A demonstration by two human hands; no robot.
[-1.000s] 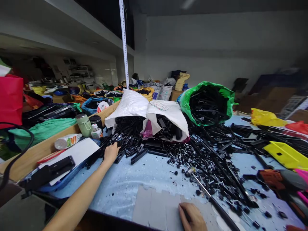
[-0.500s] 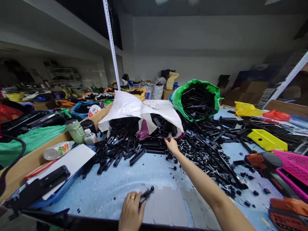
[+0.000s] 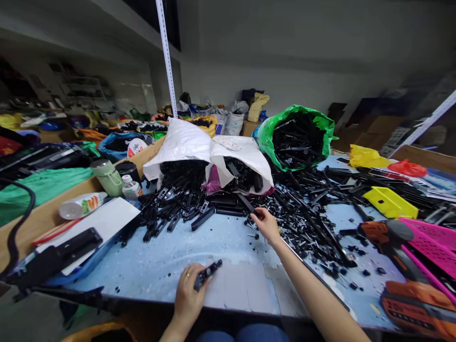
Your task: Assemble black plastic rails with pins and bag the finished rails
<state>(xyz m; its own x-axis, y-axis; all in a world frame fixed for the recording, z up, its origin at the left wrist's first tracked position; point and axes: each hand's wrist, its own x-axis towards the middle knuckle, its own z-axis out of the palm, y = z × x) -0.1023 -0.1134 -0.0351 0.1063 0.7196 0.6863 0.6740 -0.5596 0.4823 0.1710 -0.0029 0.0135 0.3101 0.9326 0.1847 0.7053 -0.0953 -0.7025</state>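
Near the table's front edge, my left hand (image 3: 190, 289) is closed on a small black plastic part (image 3: 208, 274) with a rounded knob at its far end. Further out, my right hand (image 3: 266, 225) pinches the near end of a flat black bar (image 3: 246, 204), which slants up and left towards the mouth of a white sack (image 3: 237, 147). Black parts spill from this sack and from a second white sack (image 3: 185, 142) beside it. A heap of black knobs with metal pins (image 3: 295, 223) lies just right of my right hand.
Grey flat sheets (image 3: 238, 287) lie on the blue tabletop (image 3: 156, 270) before me. At right are an orange-and-black power drill (image 3: 392, 237), a pink basket (image 3: 431, 242) and a yellow bin (image 3: 390, 203). A green sack (image 3: 267, 135) stands behind; bottles (image 3: 107, 175) stand left.
My right hand has drawn back from the white sack's mouth and now has a flat black bar in its fingers. My left hand still holds its part, now turned more into view.
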